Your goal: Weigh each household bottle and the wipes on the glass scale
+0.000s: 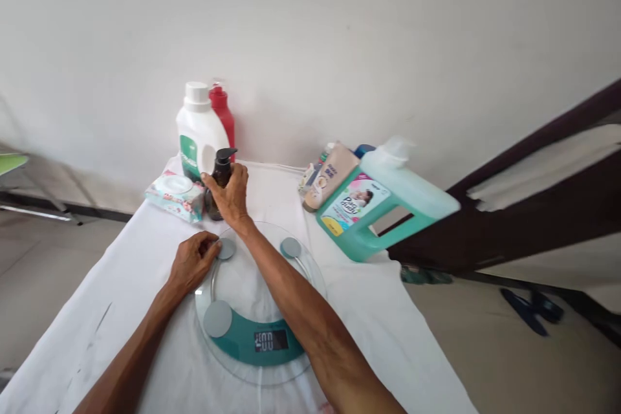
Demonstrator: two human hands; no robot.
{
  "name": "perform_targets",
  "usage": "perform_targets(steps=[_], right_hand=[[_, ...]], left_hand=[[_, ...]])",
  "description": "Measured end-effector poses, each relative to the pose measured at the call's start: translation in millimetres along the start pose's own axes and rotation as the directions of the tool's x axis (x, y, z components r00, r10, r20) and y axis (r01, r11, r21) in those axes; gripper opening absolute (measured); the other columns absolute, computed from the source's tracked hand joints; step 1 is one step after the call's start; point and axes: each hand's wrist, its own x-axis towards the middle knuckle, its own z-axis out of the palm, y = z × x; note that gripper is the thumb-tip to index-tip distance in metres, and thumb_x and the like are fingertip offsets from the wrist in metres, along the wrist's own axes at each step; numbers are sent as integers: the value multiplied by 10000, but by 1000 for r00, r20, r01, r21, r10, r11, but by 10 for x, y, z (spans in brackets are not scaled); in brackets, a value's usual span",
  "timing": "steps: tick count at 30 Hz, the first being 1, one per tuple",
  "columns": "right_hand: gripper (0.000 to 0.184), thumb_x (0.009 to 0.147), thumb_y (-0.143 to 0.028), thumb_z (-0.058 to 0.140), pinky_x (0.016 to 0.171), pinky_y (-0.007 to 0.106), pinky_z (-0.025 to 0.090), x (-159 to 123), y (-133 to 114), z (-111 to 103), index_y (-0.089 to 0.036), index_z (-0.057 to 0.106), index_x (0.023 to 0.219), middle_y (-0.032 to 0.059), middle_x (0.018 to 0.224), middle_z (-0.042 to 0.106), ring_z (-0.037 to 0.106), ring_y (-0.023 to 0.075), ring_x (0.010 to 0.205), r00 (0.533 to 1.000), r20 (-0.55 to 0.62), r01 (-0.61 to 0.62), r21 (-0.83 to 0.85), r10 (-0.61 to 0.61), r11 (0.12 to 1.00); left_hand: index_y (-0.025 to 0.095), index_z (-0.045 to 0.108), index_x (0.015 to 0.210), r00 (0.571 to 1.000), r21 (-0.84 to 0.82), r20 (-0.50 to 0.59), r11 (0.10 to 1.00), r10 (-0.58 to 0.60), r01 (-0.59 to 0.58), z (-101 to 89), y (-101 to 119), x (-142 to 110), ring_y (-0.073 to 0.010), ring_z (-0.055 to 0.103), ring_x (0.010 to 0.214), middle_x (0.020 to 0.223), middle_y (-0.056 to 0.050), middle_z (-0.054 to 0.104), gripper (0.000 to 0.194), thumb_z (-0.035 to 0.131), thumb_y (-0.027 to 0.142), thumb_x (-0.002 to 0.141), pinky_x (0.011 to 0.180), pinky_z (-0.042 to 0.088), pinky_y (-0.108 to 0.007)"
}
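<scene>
My right hand (231, 194) is wrapped around a dark pump bottle (222, 171) near its neck. The bottle stands upright on the white cloth, between the wipes pack and the far rim of the scale. My left hand (194, 262) is closed, with curled fingers touching the upper-left rim of a round glass bathroom scale (257, 357) beside a grey foot pad. The scale lies flat and its lit display shows zeros. My right forearm crosses above it and hides part of its right side.
A pack of wet wipes (175, 196), a white jug (201, 132) and a red bottle (223, 114) are at the back left. At the back right stand a green liquid jug (359, 220) and a beige bottle (330, 178). White cloth (116, 310) covers the table against the wall.
</scene>
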Motion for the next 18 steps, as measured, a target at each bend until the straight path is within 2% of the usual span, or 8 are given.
perform_targets(steps=[5,7,10,11,12,14,16,18], right_hand=[[800,782,-779,733,1022,469,561,-5,-16,-260,-161,522,1245,134,1247,619,586,284,1201,995,4,104,-71,-104,992],[827,802,-776,716,1045,501,549,-36,-16,-531,-162,492,1310,160,1306,605,578,304,1238,988,-11,151,-91,-152,984],[717,918,-695,637,1165,592,434,-128,-10,-1170,-193,425,1385,190,1406,532,504,333,1355,958,-140,219,-198,-248,955],[660,952,-654,615,1178,624,408,-165,-5,-1428,-212,414,1398,193,1427,509,481,343,1389,921,-233,234,-310,-312,922],[647,948,-634,633,1174,663,390,-200,3,-1693,-226,410,1398,196,1441,489,463,361,1406,856,-337,225,-439,-392,870],[668,913,-626,684,1183,703,344,-256,38,-2202,-234,422,1387,212,1459,453,419,393,1437,731,-490,108,-604,-475,790],[680,886,-629,704,1211,707,290,-286,111,-2620,-216,448,1361,244,1493,413,373,414,1469,641,-615,-56,-634,-459,771],[742,821,-684,732,1193,679,338,-293,228,-2908,-187,479,1311,258,1439,467,439,414,1413,598,-719,-167,-545,-355,822]], left_hand=[[209,753,938,998,52,32,998,-48,47,-32,26,10,-226,662,705,790,-36,752,455,543,606,871,697,492,-341],[213,755,949,997,63,42,996,-60,57,-39,35,8,-233,673,724,804,-39,759,480,534,630,867,713,499,-345],[216,756,943,996,68,40,995,-74,71,-41,52,8,-239,681,733,821,-44,767,510,529,663,849,714,504,-344],[218,755,936,996,68,37,995,-76,74,-41,57,9,-239,681,733,822,-44,768,513,530,669,842,712,505,-342],[219,754,930,996,68,33,995,-78,76,-40,61,10,-238,680,730,820,-43,768,513,532,672,834,709,505,-341],[222,753,921,996,70,27,995,-80,78,-39,64,13,-237,676,721,809,-41,766,509,537,671,822,705,505,-339],[222,753,915,997,78,22,994,-79,77,-38,62,15,-236,673,713,793,-38,763,505,540,668,814,701,504,-338],[222,753,915,997,84,18,994,-73,71,-39,58,14,-233,670,708,787,-37,762,499,543,663,812,697,502,-335]])
